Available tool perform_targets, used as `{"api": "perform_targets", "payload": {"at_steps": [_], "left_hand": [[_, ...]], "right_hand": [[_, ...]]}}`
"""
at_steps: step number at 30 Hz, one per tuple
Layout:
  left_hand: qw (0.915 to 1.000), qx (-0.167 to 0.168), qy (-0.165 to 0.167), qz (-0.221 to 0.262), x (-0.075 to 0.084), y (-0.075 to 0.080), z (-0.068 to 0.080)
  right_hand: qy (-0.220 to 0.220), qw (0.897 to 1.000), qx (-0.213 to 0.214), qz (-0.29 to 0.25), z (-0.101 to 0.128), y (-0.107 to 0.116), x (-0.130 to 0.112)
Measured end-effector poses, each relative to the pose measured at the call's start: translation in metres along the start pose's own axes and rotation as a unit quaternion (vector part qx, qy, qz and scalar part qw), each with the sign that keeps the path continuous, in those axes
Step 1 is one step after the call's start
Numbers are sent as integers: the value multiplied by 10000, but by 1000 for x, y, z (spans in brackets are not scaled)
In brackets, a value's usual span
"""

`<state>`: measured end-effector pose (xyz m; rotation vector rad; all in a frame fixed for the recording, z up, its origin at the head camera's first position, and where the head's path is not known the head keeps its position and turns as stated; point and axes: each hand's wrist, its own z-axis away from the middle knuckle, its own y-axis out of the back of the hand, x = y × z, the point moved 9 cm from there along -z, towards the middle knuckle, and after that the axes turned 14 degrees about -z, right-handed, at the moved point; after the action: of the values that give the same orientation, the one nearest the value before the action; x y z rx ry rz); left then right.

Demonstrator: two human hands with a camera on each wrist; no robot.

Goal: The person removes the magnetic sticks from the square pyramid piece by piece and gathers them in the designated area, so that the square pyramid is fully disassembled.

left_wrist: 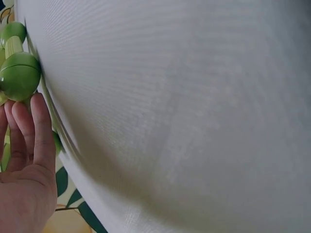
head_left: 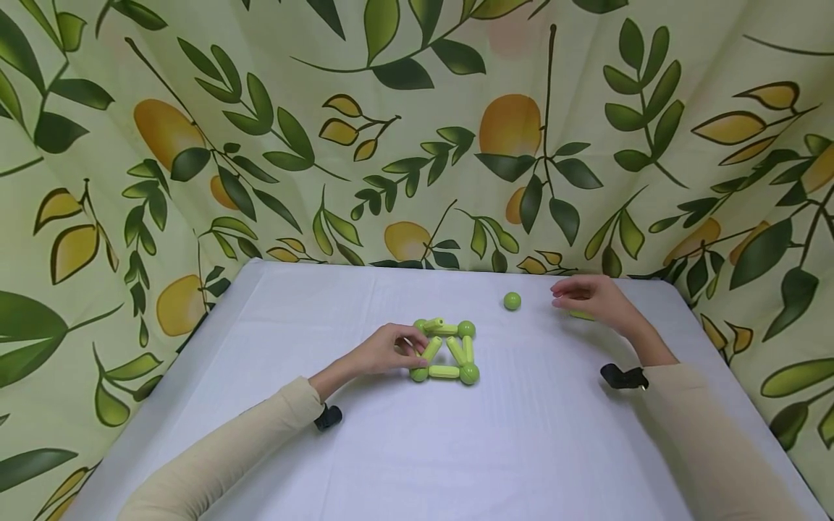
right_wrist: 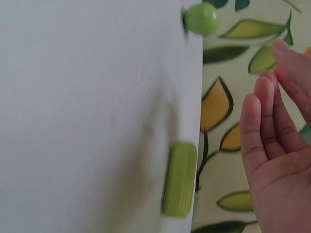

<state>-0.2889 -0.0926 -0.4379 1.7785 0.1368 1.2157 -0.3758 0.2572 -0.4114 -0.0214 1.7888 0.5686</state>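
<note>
Left hand (head_left: 389, 351) down on the white worktop (head_left: 456, 449), fingers curled against the left side of a small frame of green sticks and balls (head_left: 446, 352), pinching the slanted stick (head_left: 431, 349) at that edge; grip grasping the stick. In the left wrist view, fingertips (left_wrist: 38, 116) just under one green ball (left_wrist: 19, 75) of the frame, with a pale stick running off it toward another ball. Frame lying flat at mid-worktop: four balls at the corners, sticks between them, two more sticks slanting inside. Right hand (head_left: 589, 298) hovering low at the far right of the worktop, fingers loosely straight and holding nothing; grip released. Directly beneath it, a loose pale green stick (right_wrist: 180, 178) flat on the cloth, only partly seen in the head view. A loose green ball (head_left: 512, 301) just left of that hand's fingertips, apart from them and well clear of the frame. Behind and around, a backdrop (head_left: 417, 130) printed with leaves and lemons.
</note>
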Motion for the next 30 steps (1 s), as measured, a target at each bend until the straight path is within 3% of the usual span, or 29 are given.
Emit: {"api": "perform_targets", "payload": {"at_steps": [8,19,30], "left_hand": [[10000,4,75,34,-1,0,1],[9999,-2,90,45,-1,-1,2],[10000,11,-4,54,0,-1,1]], "right_hand": [[149,9970,-538,-543,-6,-44,-12],[252,9885,-1244,-823,-4,-94,-21],[104,9836,-1569,-877,-2,-129,-28]]}}
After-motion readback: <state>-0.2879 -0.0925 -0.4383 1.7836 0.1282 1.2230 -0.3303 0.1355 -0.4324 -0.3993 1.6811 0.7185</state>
